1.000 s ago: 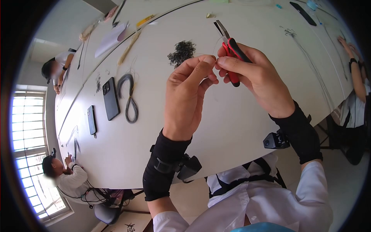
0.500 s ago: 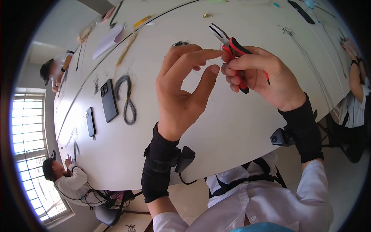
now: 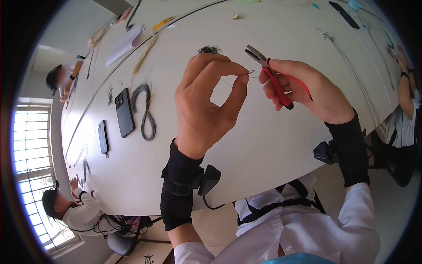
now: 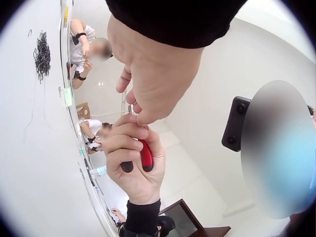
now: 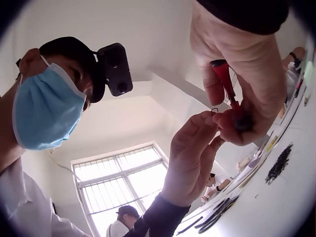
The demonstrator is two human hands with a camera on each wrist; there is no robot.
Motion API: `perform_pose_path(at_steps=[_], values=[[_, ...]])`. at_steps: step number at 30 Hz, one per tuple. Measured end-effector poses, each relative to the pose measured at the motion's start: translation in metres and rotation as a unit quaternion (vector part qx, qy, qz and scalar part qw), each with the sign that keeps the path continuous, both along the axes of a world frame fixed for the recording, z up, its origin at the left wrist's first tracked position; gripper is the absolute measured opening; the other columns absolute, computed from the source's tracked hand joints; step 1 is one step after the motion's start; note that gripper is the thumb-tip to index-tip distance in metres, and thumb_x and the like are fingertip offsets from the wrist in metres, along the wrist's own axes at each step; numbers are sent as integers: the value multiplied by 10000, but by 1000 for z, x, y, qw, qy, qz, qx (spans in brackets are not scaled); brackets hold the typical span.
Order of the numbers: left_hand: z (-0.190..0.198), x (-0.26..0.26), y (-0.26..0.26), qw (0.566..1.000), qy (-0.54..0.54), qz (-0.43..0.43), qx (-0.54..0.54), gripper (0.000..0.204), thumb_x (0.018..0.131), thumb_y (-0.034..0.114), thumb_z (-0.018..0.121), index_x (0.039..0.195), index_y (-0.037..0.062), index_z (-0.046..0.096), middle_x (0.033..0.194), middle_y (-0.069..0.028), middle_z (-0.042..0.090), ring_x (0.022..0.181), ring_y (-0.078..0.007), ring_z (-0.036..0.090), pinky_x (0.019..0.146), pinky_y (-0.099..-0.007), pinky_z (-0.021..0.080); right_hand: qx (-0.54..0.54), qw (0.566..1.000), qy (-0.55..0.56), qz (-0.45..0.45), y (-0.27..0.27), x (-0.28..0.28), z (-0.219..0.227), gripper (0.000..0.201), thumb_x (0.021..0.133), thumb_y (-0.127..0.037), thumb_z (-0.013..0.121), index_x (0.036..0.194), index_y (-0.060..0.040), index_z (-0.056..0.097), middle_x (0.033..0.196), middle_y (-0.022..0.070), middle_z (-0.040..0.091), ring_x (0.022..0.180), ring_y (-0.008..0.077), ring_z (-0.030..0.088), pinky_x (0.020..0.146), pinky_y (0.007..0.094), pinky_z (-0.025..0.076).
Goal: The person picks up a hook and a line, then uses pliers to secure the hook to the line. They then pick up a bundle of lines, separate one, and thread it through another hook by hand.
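In the head view the left hand [image 3: 204, 99] pinches a small dark hook [image 3: 251, 71] between thumb and forefinger; its bent end sticks out to the right. A thin clear line runs near the hook. To the right, the right hand [image 3: 307, 86] holds red and black pliers [image 3: 278, 86] in its curled fingers, with their metal jaws pointing up and left, just apart from the hook. The right wrist view shows the hook [image 5: 215, 110] at the left fingertips. Behind the left hand lies a pile of dark hooks [image 3: 209, 49], partly hidden.
On the white table [image 3: 259, 149] a phone [image 3: 125, 113], a smaller phone [image 3: 103, 137] and a coil of dark line [image 3: 148, 114] lie at left. A bundle of hooks on lines [image 3: 329, 37] lies at right. Other people sit around the table.
The left hand has moved left from the right hand and now shows the hook at its fingertips. The right hand has shifted right, and the pliers have tilted in its grip.
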State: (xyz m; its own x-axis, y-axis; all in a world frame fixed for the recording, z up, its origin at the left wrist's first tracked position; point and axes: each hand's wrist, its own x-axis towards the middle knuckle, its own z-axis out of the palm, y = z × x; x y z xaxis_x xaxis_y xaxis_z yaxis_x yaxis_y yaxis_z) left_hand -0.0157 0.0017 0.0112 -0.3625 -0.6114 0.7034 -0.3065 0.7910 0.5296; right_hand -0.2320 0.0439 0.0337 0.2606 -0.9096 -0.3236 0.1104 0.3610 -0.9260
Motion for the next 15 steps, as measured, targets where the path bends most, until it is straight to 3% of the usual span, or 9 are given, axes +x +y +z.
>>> perform_pose_path(at_steps=[4,9,15], values=[[-1,1,0,998,10,59,-2,133,784,-33,761,884,27,696,893,-66,665,785,-188,658,719,-299,535,-74,975,205,42,12,-12,-12,356,1022,-373,582,942,-32,650,783,13,607,709,95,552,672,247,465],[0,-3,4,995,15,100,10,102,797,-24,767,869,1,699,870,-58,691,772,-149,667,736,-273,527,-210,961,173,-43,32,12,-15,314,1038,-279,550,956,13,629,735,-1,541,671,80,459,617,251,374],[3,-4,9,992,10,124,-1,110,782,-20,770,860,9,698,858,-52,695,763,-146,667,731,-271,524,-209,966,141,-52,30,26,-20,301,1036,-271,562,939,7,622,693,-20,491,630,73,395,584,263,339]])
